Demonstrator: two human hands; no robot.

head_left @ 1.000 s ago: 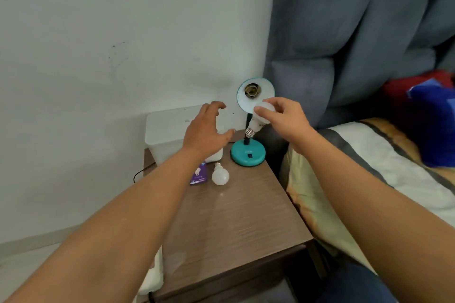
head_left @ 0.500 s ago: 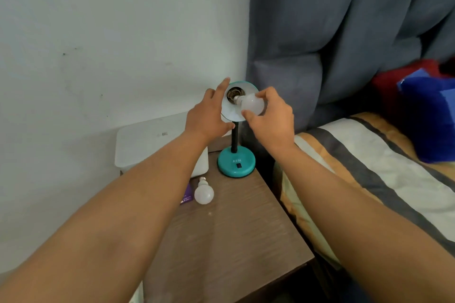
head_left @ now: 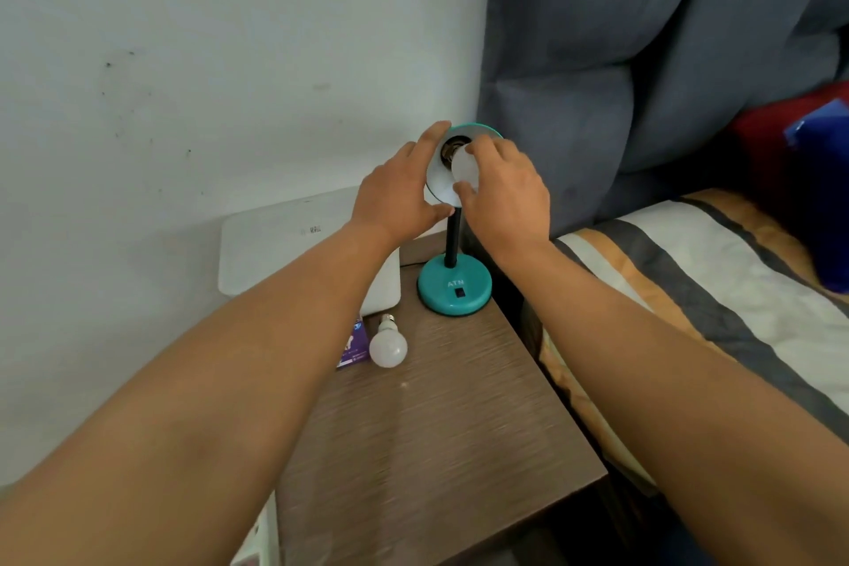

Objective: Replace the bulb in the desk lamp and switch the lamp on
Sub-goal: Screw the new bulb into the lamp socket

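A teal desk lamp stands on its round base (head_left: 454,287) at the back of a wooden bedside table (head_left: 436,432), its shade (head_left: 438,184) turned toward me. My left hand (head_left: 395,193) grips the shade's left rim. My right hand (head_left: 503,193) holds a white bulb (head_left: 464,168) with its base at the socket inside the shade; my fingers hide most of it. A black rocker switch (head_left: 459,291) sits on the base. Another white bulb (head_left: 388,345) lies on the table beside a purple bulb box (head_left: 353,345).
A white box with a lid (head_left: 285,239) stands against the wall left of the lamp. A bed with a striped blanket (head_left: 716,290) and a grey padded headboard (head_left: 643,60) lies right of the table. A thin black cord (head_left: 411,263) runs behind the lamp base.
My right hand carried the bulb up from beside the lamp stem into the shade. My left hand closed onto the shade's rim. The view shifted closer.
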